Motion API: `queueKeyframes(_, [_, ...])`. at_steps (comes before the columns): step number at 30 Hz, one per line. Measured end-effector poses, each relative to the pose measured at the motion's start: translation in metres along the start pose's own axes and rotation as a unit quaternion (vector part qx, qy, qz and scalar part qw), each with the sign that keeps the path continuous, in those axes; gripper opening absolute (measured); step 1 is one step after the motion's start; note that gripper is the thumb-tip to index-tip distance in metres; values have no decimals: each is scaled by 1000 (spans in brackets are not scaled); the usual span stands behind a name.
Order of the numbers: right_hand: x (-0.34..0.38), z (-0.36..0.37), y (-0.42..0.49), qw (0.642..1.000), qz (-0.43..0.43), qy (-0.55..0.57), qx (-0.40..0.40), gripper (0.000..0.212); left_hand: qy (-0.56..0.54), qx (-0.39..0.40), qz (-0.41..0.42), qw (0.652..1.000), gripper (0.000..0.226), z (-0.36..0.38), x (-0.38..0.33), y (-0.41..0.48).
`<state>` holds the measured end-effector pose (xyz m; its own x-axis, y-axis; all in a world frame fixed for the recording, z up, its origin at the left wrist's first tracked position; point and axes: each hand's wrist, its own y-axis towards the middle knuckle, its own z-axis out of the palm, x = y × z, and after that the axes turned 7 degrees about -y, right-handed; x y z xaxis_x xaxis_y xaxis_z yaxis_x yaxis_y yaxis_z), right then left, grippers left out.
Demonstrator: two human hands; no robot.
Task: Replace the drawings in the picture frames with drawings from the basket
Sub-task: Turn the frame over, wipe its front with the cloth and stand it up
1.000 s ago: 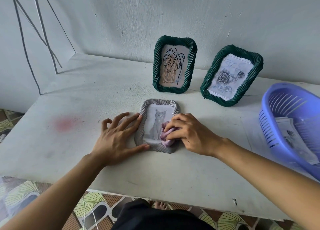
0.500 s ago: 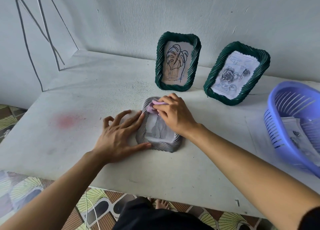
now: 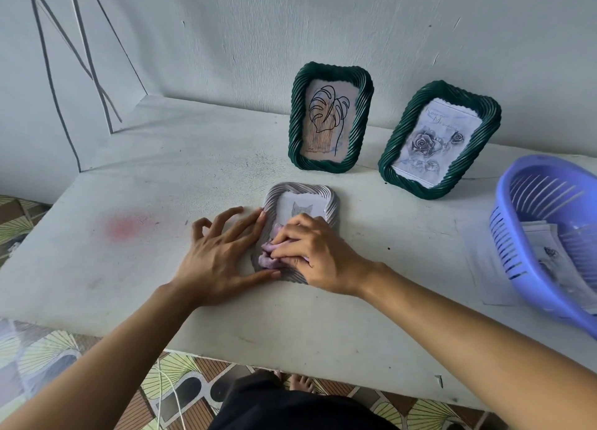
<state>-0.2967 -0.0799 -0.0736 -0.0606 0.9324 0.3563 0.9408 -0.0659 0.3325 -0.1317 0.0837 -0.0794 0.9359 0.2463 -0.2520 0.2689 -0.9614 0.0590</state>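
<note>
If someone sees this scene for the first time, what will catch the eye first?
Two hands meet in the middle of the table: the left hand steadies a grey frame lying flat, and the right hand presses a pink cloth on it. Behind stand two green frames; a purple basket sits at right.

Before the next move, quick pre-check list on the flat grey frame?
1. Grey woven frame lying flat on the white table: ok.
2. Left hand bracing its left edge: ok.
3. Right hand pressing the crumpled pink cloth on the frame's front: ok.
4. Cat drawing seated straight: cannot tell, half covered.
5. Blue plastic basket holding drawings: ok.
</note>
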Motion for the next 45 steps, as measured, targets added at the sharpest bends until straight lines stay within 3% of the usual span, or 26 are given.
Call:
queueKeyframes(6, [-12, -1, 11, 998, -20, 31, 44, 14, -6, -3, 0, 1000, 96, 0, -1, 0])
queueKeyframes(13, [-30, -5, 33, 998, -13, -48, -49, 28, -13, -3, 4, 1000, 92, -2, 0, 1])
queueKeyframes(20, [-58, -5, 43, 987, 82, -105, -91, 25, -18, -1, -2, 1000, 96, -3, -1, 0])
queueKeyframes(24, [-44, 0, 31, 984, 127, -65, -102, 22, -24, -6, -4, 1000, 95, -5, -2, -1])
queueKeyframes(30, [-9, -20, -11, 997, 34, 54, 45, 19, -29, -11, -5, 999, 97, -4, -2, -2])
queueKeyframes(34, [-17, -44, -23, 994, 18, 21, 108, 28, -32, -12, -6, 999, 96, -5, -3, -2])
queueKeyframes(37, [-34, -57, -24, 995, 38, -30, 90, 38, -38, -2, -7, 999, 96, -5, -1, -1])
queueKeyframes(45, [-65, -48, 12, 983, 131, -129, -3, 28, -54, 11, -15, 998, 96, -7, -2, 1])
